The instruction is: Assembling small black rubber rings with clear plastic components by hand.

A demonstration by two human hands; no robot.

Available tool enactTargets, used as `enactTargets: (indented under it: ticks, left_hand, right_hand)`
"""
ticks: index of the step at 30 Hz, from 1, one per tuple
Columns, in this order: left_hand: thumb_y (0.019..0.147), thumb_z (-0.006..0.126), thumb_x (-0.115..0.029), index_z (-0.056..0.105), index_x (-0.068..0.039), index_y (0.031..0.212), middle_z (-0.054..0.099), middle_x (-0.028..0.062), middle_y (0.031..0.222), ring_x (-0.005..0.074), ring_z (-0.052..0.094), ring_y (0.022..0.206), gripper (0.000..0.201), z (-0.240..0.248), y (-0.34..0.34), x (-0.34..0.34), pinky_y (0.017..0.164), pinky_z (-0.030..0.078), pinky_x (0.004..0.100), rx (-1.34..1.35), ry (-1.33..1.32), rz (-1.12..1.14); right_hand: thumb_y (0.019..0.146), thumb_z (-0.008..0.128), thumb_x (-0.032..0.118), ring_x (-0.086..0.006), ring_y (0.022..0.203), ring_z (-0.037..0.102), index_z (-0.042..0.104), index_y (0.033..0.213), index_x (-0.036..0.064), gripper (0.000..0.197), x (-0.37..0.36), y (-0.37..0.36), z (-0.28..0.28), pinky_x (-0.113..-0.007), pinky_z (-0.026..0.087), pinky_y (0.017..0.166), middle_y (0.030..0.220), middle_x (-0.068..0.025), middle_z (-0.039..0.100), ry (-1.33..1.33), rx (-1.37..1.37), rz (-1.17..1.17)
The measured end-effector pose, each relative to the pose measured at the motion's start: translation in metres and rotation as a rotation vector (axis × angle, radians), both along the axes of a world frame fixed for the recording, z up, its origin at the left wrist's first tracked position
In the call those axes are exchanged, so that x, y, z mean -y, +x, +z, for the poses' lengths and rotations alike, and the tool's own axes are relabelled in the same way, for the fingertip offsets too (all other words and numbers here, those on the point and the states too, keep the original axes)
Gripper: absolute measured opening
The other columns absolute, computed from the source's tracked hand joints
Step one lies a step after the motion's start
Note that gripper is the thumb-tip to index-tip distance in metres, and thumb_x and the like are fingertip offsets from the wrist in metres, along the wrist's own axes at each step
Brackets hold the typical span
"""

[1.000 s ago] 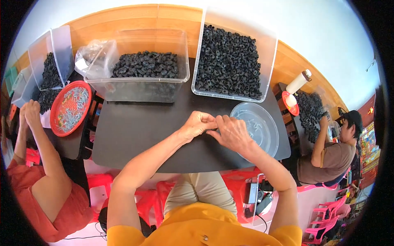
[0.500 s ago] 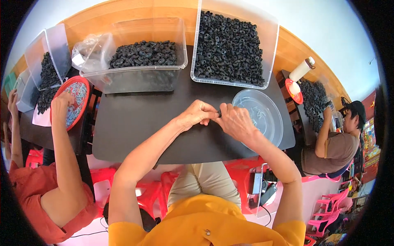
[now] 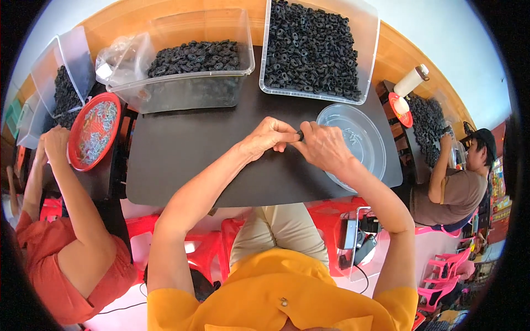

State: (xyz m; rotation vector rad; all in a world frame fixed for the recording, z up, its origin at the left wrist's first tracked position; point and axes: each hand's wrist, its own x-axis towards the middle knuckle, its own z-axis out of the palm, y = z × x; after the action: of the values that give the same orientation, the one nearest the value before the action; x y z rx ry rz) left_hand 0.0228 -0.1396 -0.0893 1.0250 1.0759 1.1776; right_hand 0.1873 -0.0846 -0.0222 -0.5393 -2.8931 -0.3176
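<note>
The fingers of the left hand (image 3: 260, 140) and right hand (image 3: 330, 149) are pinched around a small black piece (image 3: 300, 134) at the middle of the frame, above the dark tabletop (image 3: 187, 160); most of the piece is hidden. Right of centre, a round clear tub (image 3: 371, 159) sits partly beneath the right hand and wrist, with small pale pieces (image 3: 351, 136) in it. At top centre, a clear bin (image 3: 367, 52) holds many black parts (image 3: 309, 49). Left of it, a second clear bin (image 3: 187, 95) holds more, a clear plastic bag (image 3: 126, 59) at its left end. At left, a red tray (image 3: 74, 156) bears small silvery pieces (image 3: 99, 127), near a co-worker in red (image 3: 41, 254).
</note>
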Motion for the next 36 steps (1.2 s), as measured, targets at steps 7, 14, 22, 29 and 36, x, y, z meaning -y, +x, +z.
enactTargets:
  ticks: [7, 14, 22, 29, 36]
  left_hand:
    - [0.09, 0.048, -0.041, 0.058, 0.002, 0.102, 0.063, 0.0089, 0.08, 0.01, 0.055, 0.052, 0.046, -0.002, -0.001, 0.001, 0.047, 0.043, 0.0192, 0.198, 0.057, 0.004]
    - [0.091, 0.048, -0.035, 0.061, 0.002, 0.099, 0.062, 0.0107, 0.086, 0.007, 0.054, 0.054, 0.04, 0.001, 0.004, -0.001, 0.048, 0.042, 0.0184, 0.023, 0.068, -0.052]
    - [0.091, 0.05, -0.028, 0.062, 0.002, 0.099, 0.063, 0.0086, 0.082, 0.0082, 0.055, 0.056, 0.033, 0.004, 0.0, 0.004, 0.05, 0.042, 0.0199, -0.058, 0.113, -0.036]
    - [0.087, 0.056, -0.025, 0.064, -0.001, 0.097, 0.063, 0.0072, 0.082, 0.0065, 0.053, 0.055, 0.027, 0.004, 0.005, 0.0, 0.05, 0.041, 0.019, -0.078, 0.112, -0.022]
    - [0.087, 0.058, -0.025, 0.064, 0.0, 0.098, 0.064, 0.0077, 0.082, 0.0066, 0.054, 0.055, 0.027, 0.005, 0.006, 0.001, 0.049, 0.041, 0.0191, -0.087, 0.135, -0.03]
  right_hand:
    - [0.072, 0.067, 0.031, -0.0328, 0.062, 0.06, 0.052, 0.069, 0.0021, 0.033, -0.019, -0.018, 0.063, -0.042, 0.046, 0.056, 0.06, -0.015, 0.057, -0.298, 0.121, 0.022]
    - [0.081, 0.054, 0.05, -0.0399, 0.079, 0.061, 0.048, 0.109, 0.002, 0.056, -0.008, -0.094, 0.143, -0.047, 0.049, 0.069, 0.082, -0.0236, 0.062, -0.116, -0.52, -0.047]
    - [0.077, 0.063, 0.028, -0.031, 0.063, 0.061, 0.063, 0.085, 0.0077, 0.022, -0.011, 0.002, 0.122, -0.041, 0.047, 0.057, 0.063, -0.0127, 0.061, -0.175, -0.507, -0.158]
    - [0.07, 0.068, 0.021, -0.0296, 0.065, 0.062, 0.067, 0.081, 0.0092, 0.016, -0.046, 0.133, 0.045, -0.04, 0.049, 0.061, 0.067, -0.0117, 0.063, -0.319, 0.081, -0.536]
    - [0.062, 0.073, 0.019, -0.0254, 0.066, 0.063, 0.065, 0.082, 0.0064, 0.024, -0.028, 0.157, 0.001, -0.035, 0.049, 0.063, 0.071, -0.0106, 0.065, -0.511, 0.051, -0.464]
